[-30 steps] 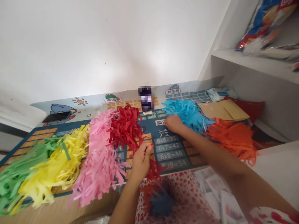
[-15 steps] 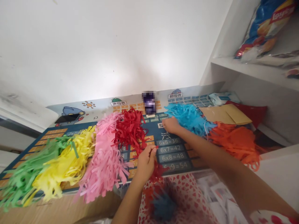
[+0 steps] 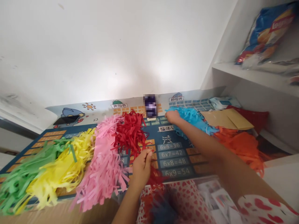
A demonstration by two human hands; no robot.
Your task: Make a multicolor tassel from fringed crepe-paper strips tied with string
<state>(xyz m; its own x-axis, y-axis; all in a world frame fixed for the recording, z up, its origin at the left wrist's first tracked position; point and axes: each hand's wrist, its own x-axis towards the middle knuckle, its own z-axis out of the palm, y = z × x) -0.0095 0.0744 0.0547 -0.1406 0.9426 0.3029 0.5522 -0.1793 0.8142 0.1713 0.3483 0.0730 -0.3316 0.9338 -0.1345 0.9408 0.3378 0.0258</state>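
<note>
You've got green fringe [image 3: 35, 165], yellow fringe [image 3: 63, 169], pink fringe [image 3: 105, 168], red fringe [image 3: 129, 133], lt blue fringe [image 3: 193, 119] & orange fringe [image 3: 238, 144]. Your sleeve [image 3: 263, 208]: white w/ red hearts. Mat [image 3: 173, 162]: dk blue w/ orange & grey-blue boxes. Envelope [image 3: 225, 118]: tan. Chip bag [image 3: 263, 34]: blue, red, yellow.

The right hand [image 3: 173, 117] has moved forward, uncovering more of a printed label [image 3: 166, 128].
</note>
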